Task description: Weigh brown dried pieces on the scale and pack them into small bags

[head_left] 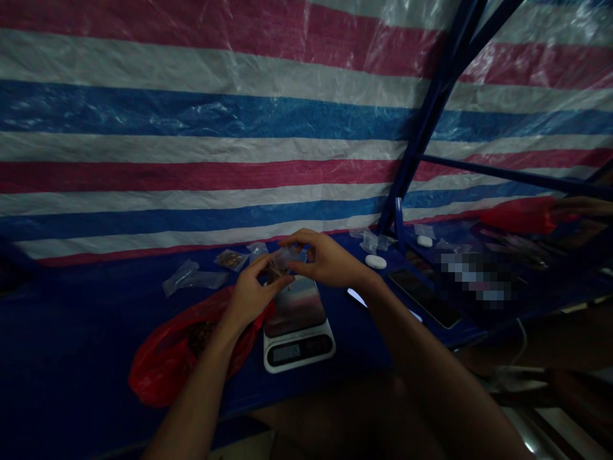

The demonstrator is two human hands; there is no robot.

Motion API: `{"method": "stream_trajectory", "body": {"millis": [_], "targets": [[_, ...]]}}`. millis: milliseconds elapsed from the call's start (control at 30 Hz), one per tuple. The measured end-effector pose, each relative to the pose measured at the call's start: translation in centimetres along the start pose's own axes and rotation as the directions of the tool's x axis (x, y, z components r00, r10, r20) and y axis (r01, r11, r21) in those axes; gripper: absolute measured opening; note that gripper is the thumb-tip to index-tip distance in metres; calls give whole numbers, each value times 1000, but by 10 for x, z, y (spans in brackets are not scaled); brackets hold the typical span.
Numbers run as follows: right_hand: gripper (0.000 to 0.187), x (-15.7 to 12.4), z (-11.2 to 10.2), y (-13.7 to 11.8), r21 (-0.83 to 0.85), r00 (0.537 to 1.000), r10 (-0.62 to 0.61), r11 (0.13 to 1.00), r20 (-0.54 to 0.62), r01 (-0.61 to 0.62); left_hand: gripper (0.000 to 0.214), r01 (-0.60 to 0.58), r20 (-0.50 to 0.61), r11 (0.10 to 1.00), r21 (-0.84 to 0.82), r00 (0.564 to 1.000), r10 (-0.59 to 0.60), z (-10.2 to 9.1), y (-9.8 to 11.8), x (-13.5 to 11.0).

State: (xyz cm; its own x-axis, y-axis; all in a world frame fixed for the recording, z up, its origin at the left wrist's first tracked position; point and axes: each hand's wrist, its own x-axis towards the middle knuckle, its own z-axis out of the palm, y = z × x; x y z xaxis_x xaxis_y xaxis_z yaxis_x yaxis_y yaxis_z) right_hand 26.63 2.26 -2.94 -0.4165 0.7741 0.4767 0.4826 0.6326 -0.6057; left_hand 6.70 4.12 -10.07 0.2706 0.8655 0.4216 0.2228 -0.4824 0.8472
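Hands, left (251, 295) and right (325, 259), pinch a small clear bag (287, 257) over the scale (297, 326). Red bag (189, 351) sits at eight o'clock from the scale on the bench (86, 332).

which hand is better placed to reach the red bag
Left, probably: the left hand sits closest to the red plastic bag, its forearm beside it, while the right hand is farther off across the digital kitchen scale. Both hands hold a small clear plastic bag.

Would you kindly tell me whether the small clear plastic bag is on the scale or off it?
Off it: the left hand and right hand hold the bag up above the scale.
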Motion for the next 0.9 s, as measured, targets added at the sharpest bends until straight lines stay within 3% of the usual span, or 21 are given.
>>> {"method": "stream_trajectory", "body": {"millis": [133,200,300,400,500,567,733,800,900], "targets": [[36,-7,-3,8,104,994,66,993,-83,-58,63,0,-60,1000,11,998,1,0,-3,0],[45,-15,-2,16,178,991,114,979,-72,-100,66,33,-110,999,-38,993,-37,-1,-4,1],[55,-29,4,30,166,987,143,974,70,-153,70,86,-217,964,-251,966,-142,-3,-8,2],[45,-40,14,39,51,959,174,980,223,-190,72,51,-277,896,-441,942,-190,-4,-12,4],[49,-44,19,41,-6,939,220,974,265,-226,70,21,-272,892,-452,949,-161,-3,-11,3],[53,-40,18,39,0,949,183,982,257,-189,68,20,-243,909,-417,961,-133,-1,-8,1],[20,-9,10,49,-3,985,83,997,150,-83,69,44,-155,922,-384,982,-112,2,-2,-2],[18,6,9,59,-24,953,98,995,286,-95,71,68,-121,920,-385,985,-123,2,-1,-2],[20,25,12,70,-40,860,108,994,499,-102,72,98,-95,918,-384,985,-145,1,-1,-2]]}}
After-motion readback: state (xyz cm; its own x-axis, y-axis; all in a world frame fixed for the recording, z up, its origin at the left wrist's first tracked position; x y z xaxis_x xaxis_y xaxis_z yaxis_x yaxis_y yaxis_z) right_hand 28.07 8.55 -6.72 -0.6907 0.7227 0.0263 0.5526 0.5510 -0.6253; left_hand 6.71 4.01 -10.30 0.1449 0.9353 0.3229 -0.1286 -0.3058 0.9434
